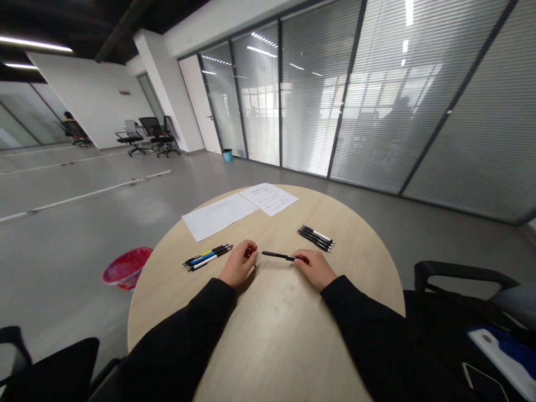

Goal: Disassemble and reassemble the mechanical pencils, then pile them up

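Note:
A black pen [275, 254] is held level just above the round wooden table, its thin tip pointing left. My right hand [315, 268] pinches the pen's right end between thumb and fingers. At the tip side, my left hand [239, 263] is closed with its fingertips drawn together. Whatever it holds is too small to make out, and it cannot be told whether the fingers touch the tip. Left of that hand lie several pens [207, 257] side by side, with black, blue, yellow and white parts. Beyond my right hand is a row of several mostly black pens [316, 238].
Two printed paper sheets [221, 216] [270, 199] lie at the far side of the table [272, 335]. A red lined bin [128, 267] stands on the floor at left. A black chair [460, 273] at right carries a phone [484, 382].

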